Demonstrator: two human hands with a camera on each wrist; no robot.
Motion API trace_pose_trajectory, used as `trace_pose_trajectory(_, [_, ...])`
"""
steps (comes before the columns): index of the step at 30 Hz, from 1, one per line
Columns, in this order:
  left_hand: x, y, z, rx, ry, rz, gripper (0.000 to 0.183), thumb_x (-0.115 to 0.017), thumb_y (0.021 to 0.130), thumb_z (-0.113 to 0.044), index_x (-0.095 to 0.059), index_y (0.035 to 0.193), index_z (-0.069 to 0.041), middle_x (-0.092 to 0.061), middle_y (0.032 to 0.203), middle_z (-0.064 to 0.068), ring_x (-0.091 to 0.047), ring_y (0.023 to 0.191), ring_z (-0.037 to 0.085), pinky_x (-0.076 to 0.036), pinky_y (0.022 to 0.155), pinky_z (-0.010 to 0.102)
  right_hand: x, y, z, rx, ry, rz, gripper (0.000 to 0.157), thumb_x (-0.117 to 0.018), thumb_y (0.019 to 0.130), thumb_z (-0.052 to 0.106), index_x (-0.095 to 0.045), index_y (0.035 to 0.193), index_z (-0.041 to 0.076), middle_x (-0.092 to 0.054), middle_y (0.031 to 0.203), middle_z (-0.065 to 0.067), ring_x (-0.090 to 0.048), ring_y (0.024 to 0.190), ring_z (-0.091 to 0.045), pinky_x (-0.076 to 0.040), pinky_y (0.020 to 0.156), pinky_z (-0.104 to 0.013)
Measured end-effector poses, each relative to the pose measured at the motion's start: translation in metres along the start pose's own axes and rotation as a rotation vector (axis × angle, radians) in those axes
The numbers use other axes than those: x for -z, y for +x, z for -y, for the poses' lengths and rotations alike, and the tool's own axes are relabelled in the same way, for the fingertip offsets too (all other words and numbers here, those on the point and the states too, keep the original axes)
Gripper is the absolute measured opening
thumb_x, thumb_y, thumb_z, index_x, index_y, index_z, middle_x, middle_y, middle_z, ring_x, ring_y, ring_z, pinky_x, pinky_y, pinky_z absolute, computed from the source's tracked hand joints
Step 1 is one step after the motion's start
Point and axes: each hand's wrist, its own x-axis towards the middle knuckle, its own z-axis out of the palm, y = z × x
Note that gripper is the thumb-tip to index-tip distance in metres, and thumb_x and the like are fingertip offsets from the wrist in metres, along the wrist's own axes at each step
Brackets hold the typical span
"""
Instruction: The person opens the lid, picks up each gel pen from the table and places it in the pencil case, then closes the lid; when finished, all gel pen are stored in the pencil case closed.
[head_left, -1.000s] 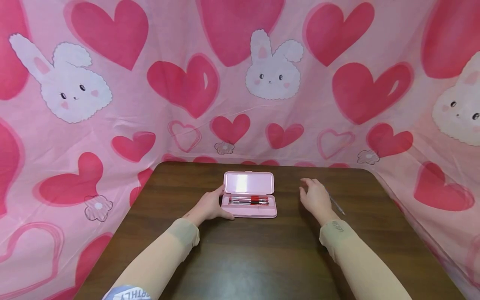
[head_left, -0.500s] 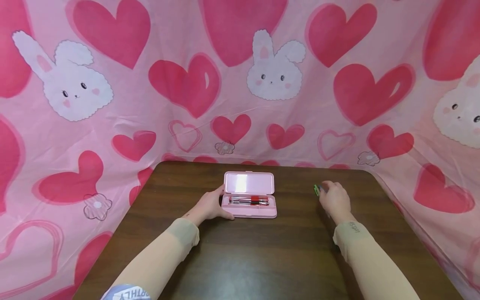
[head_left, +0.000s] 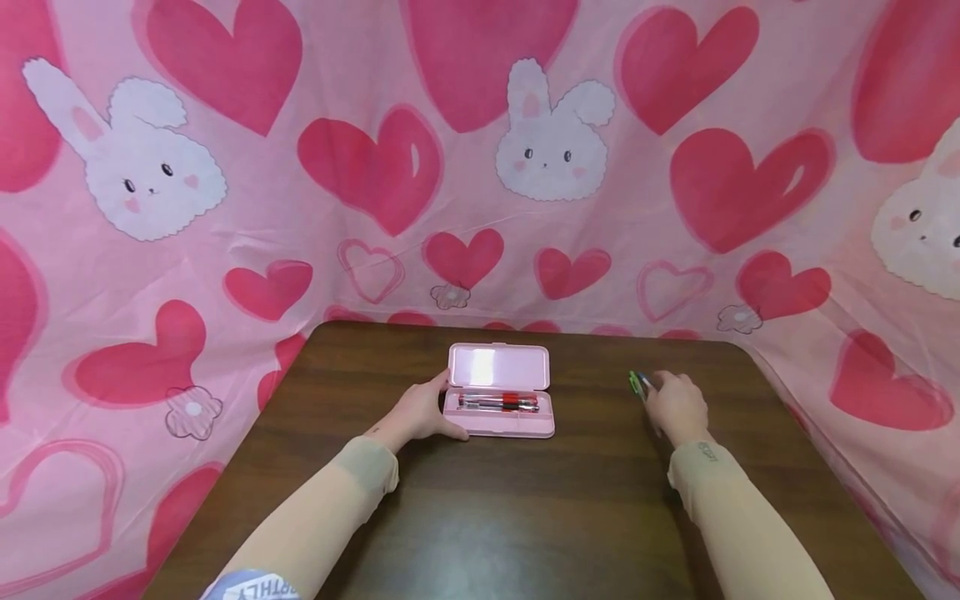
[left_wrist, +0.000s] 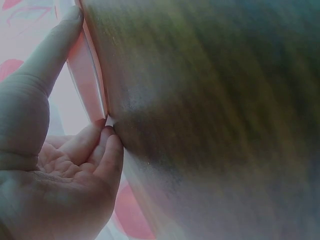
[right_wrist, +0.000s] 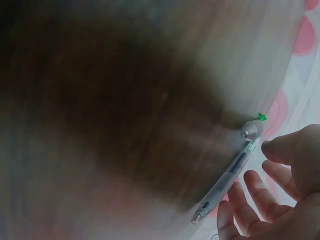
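Observation:
A pink pencil case (head_left: 536, 423) lies with its lid raised on the brown table. My left hand (head_left: 420, 411) holds its left end, thumb along the front edge and fingers around the far side. The left wrist view shows the thumb (left_wrist: 60, 47) and fingertips against the case's pink side (left_wrist: 87, 75). Inside the case are clear pens with red parts (head_left: 498, 402). To the right, my right hand (head_left: 678, 408) hovers over a clear-barrelled pen (right_wrist: 227, 180) with a green end. Its fingers are loosely bent beside the barrel, and the thumb is apart from it.
The dark wooden table (head_left: 480, 517) has rounded far corners. Behind and beside it hangs a pink cloth (head_left: 480, 208) printed with hearts and rabbit faces.
My right hand has moved right, over the pen, and its green end has come into sight. My left hand and the pencil case have stayed in place.

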Motion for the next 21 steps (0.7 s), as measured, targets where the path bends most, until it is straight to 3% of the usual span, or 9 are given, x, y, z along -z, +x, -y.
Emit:
trace_pose_trajectory(13, [-0.0014, 0.0017, 0.0005, 0.014, 0.003, -0.001, 0.136, -0.105, 0.067, -0.053, -0.030, 0.176, -0.023, -0.054, 0.169, 0.010, -0.052, 0.155, 0.037, -0.043, 0.129, 0.061, -0.0012, 0.0039, -0.0084, 0.073, -0.058, 0.027, 0.046, -0.056, 0.105, 0.016, -0.062, 0.145, -0.007, -0.067, 0.139, -0.037, -0.062, 0.128, -0.059, -0.051, 0.109, -0.070])
trace_pose_trajectory(21, [-0.0020, 0.0002, 0.0008, 0.016, -0.006, 0.003, 0.135, -0.105, 0.067, -0.053, -0.030, 0.176, -0.024, -0.055, 0.168, 0.010, -0.053, 0.154, 0.038, -0.043, 0.128, 0.063, -0.0008, 0.0015, -0.0095, 0.028, -0.027, 0.056, 0.050, -0.054, 0.105, 0.014, -0.058, 0.150, -0.005, -0.062, 0.146, -0.038, -0.061, 0.130, -0.058, -0.052, 0.108, -0.071])
